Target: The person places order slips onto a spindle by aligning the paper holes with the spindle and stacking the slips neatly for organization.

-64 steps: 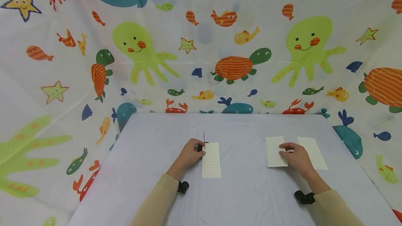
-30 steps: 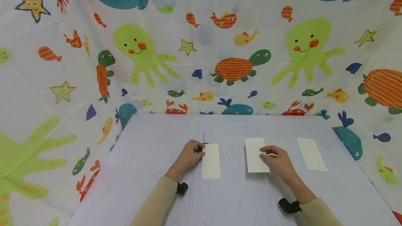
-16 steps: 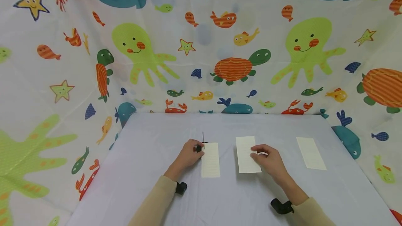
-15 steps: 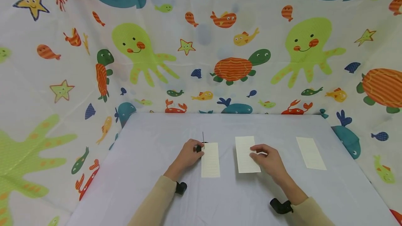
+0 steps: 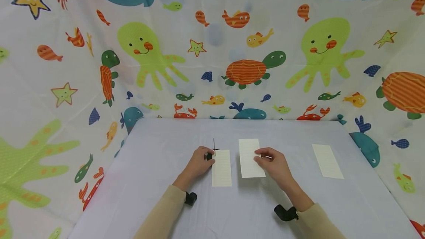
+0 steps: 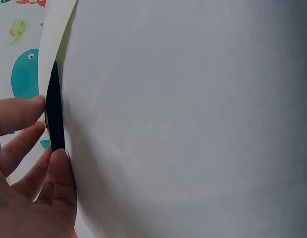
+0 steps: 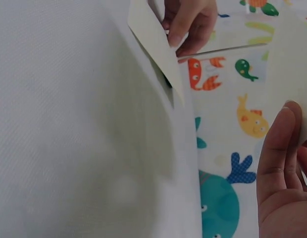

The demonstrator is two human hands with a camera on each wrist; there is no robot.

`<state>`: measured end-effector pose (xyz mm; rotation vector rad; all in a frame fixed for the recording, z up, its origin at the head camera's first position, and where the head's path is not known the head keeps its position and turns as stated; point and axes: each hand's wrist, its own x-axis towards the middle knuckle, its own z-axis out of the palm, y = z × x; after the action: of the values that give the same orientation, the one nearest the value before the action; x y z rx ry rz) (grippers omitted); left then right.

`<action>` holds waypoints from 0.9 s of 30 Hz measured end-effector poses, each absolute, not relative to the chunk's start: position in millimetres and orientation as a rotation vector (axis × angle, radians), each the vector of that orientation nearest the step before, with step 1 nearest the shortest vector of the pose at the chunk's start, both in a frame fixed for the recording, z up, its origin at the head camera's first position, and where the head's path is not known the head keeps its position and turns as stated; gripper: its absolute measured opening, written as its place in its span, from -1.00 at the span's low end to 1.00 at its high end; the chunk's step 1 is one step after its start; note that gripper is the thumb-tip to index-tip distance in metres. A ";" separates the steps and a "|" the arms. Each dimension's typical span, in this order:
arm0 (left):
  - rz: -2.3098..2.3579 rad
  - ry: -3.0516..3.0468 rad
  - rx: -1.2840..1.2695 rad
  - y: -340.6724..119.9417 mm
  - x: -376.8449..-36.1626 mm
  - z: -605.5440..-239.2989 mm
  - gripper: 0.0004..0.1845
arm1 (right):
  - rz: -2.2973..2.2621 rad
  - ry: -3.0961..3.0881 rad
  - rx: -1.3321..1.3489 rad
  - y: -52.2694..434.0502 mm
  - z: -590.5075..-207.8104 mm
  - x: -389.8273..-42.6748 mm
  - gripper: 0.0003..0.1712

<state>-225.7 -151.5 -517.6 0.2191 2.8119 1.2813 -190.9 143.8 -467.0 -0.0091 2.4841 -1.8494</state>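
My left hand [image 5: 203,159] rests on the white table [image 5: 166,146], fingers curled round a small black base [image 5: 210,155] with a thin upright spike [image 5: 214,145]. A cream lined paper slip [image 5: 221,168] lies flat just right of it. The left wrist view shows the fingers [image 6: 25,163] on the black base [image 6: 54,116] beside the slip's edge [image 6: 55,29]. My right hand [image 5: 263,158] pinches the right edge of a second slip [image 5: 249,158], a short gap right of the first. In the right wrist view a right fingertip [image 7: 280,163] is near, with the first slip [image 7: 153,39] and the left hand [image 7: 188,20] beyond.
A third cream slip [image 5: 327,160] lies alone towards the table's right side. A sea-animal print cloth [image 5: 245,69] hangs behind and drapes down both sides of the table. Black wrist cameras [image 5: 284,213] sit on both sleeves.
My right hand has brought its slip leftwards, from beside the far right slip to close beside the slip at the spike. The left hand has stayed still on the black base.
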 end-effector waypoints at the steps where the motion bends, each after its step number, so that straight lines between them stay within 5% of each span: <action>1: 1.275 2.819 0.223 -151.7 -225.9 -517.9 -0.77 | -1.852 2.481 -0.005 142.0 -466.2 -191.0 -0.68; 27: 1.339 2.940 0.113 -151.1 -223.2 -504.1 -0.88 | -1.912 2.471 -0.100 94.7 -451.0 -201.2 -0.75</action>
<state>-223.2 -151.1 -504.1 0.1133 2.9401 1.3390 -201.2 94.7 -451.0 -0.1001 2.4710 -1.9117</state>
